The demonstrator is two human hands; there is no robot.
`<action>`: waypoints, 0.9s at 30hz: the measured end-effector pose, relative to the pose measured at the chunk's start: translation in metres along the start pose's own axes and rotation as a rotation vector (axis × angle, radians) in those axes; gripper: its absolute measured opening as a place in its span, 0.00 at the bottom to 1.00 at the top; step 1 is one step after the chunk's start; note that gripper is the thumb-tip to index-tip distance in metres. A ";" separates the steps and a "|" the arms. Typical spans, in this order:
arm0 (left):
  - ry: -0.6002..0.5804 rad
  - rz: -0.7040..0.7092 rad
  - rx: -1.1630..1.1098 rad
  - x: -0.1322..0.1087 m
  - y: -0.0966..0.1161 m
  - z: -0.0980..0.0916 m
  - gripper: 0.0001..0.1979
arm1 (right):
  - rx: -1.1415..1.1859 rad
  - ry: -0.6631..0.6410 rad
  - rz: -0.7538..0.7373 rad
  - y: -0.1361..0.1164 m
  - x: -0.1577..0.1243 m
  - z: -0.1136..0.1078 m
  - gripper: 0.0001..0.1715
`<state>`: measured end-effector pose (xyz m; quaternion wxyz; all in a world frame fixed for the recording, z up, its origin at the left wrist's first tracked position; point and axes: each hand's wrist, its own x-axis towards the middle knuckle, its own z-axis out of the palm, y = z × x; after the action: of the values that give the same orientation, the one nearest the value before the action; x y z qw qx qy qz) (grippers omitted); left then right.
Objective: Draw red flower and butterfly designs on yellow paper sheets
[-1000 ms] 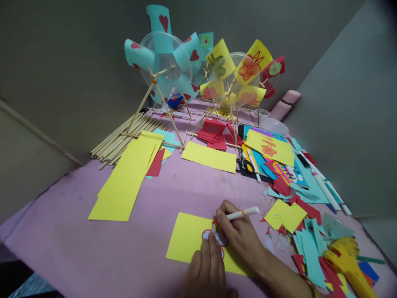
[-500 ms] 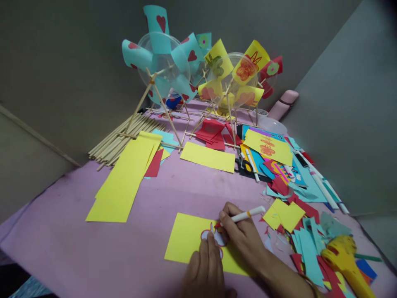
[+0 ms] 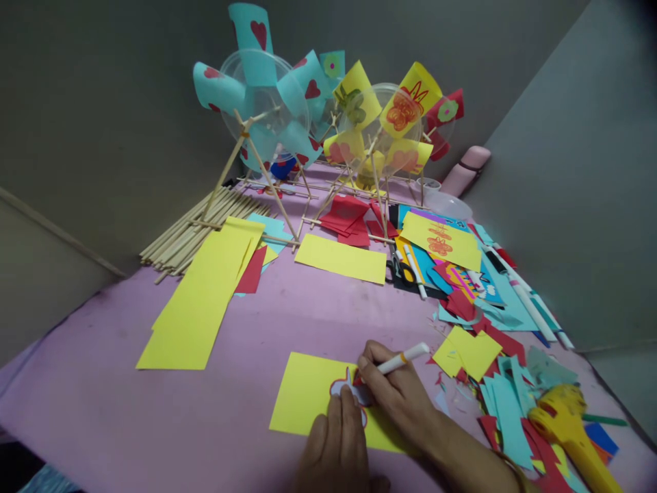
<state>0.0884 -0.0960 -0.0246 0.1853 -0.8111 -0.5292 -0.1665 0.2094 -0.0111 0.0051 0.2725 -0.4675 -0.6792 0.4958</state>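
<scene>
My right hand grips a white marker pen with an orange band, its red tip down at a small pale lilac cut-out. A red line runs along the cut-out's rounded edge. Stretched fingers of my left hand lie flat on the cut-out, pressing it onto a yellow paper strip. Both hands cover part of the cut-out, so its full shape is hidden.
Paper pinwheels on stick stands fill the back. Wooden sticks and yellow strips lie left. Rightward are scissors, markers, paper scraps and a yellow glue gun.
The marker tip and my right hand have shifted slightly left and down along the cut-out's edge. My left hand stays on the cut-out. The whole view has moved a little.
</scene>
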 end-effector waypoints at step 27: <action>0.034 0.024 0.003 0.001 0.000 0.003 0.26 | -0.005 -0.018 -0.006 0.004 0.002 0.001 0.17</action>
<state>0.0886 -0.0942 -0.0267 0.1975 -0.8141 -0.5165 -0.1771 0.2094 -0.0096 0.0013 0.2666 -0.4617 -0.6844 0.4974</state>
